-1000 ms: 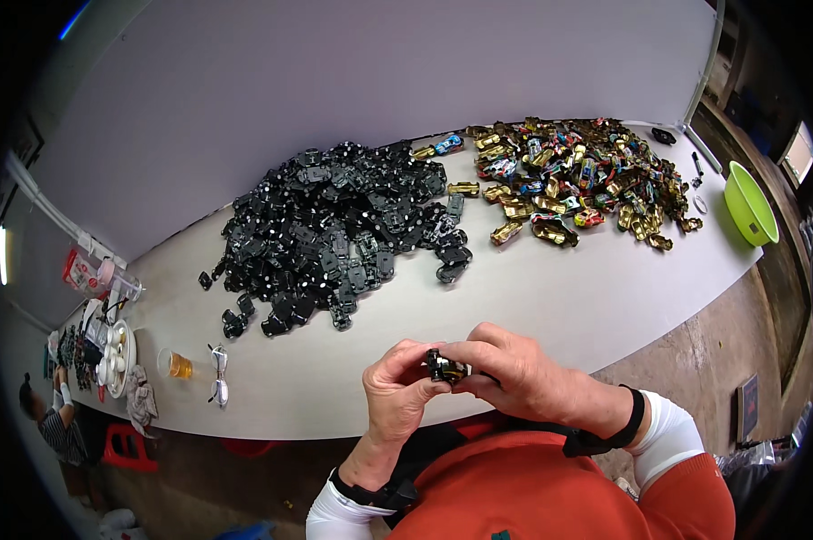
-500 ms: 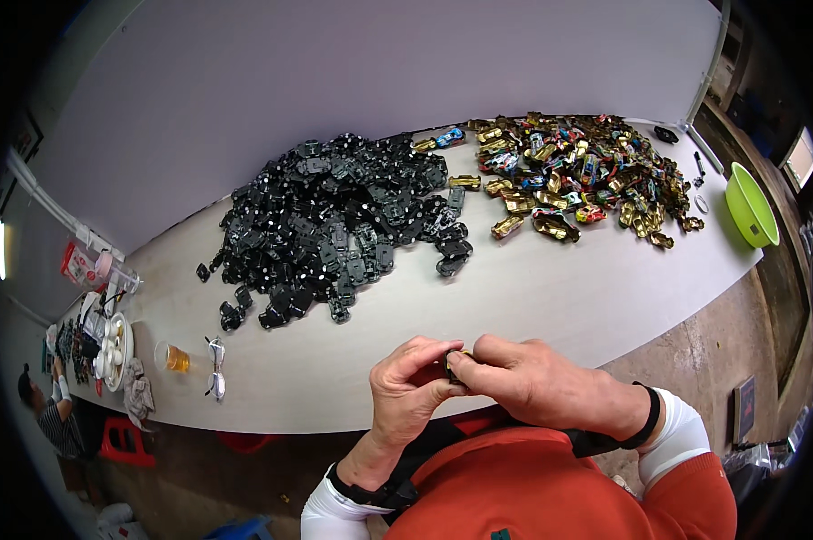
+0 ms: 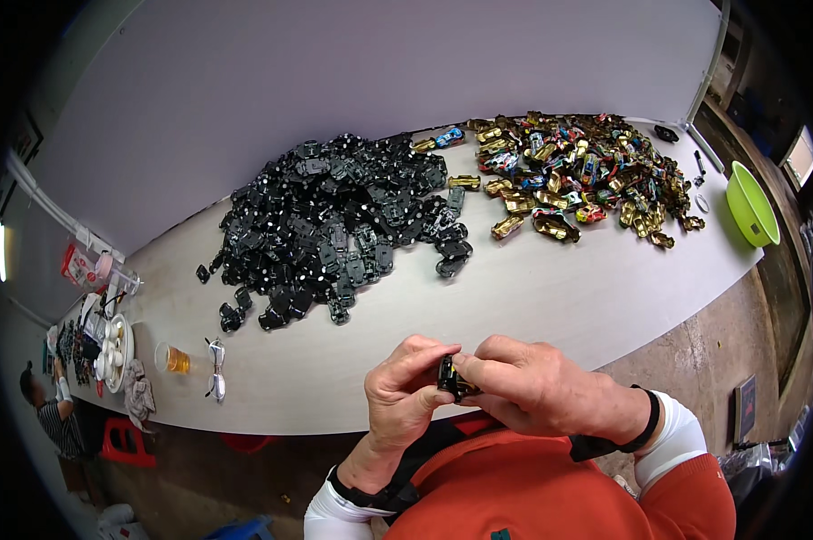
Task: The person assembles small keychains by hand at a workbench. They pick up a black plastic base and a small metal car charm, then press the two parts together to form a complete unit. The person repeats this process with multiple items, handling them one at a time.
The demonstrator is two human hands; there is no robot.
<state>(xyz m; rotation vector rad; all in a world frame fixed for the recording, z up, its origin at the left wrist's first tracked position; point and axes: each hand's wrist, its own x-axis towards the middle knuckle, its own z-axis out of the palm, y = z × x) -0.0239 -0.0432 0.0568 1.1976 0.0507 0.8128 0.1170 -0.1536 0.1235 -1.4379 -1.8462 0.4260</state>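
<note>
Near the table's front edge, a small toy car (image 3: 458,382), dark with a bit of yellow, is pinched between my two hands. My left hand (image 3: 401,387) grips its left side with thumb and fingers. From the right, the closed fingers of my right hand (image 3: 540,385) press on its upper side and cover part of it. Beyond my hands lies a large heap of black toy car chassis (image 3: 325,229) with white wheel hubs. To its right is a pile of shiny gold and multicoloured toy car bodies (image 3: 587,180).
A green basin (image 3: 750,205) stands at the table's right end. On the left are eyeglasses (image 3: 216,369), a plastic cup of amber drink (image 3: 174,359), a tray of white cups (image 3: 115,351) and a cloth (image 3: 138,394). A co-worker (image 3: 54,409) sits at the far left.
The toy car has turned between my fingers, and more of its dark surface shows. My right hand has shifted slightly, its fingers lying a little farther from my left thumb. The heaps look unchanged.
</note>
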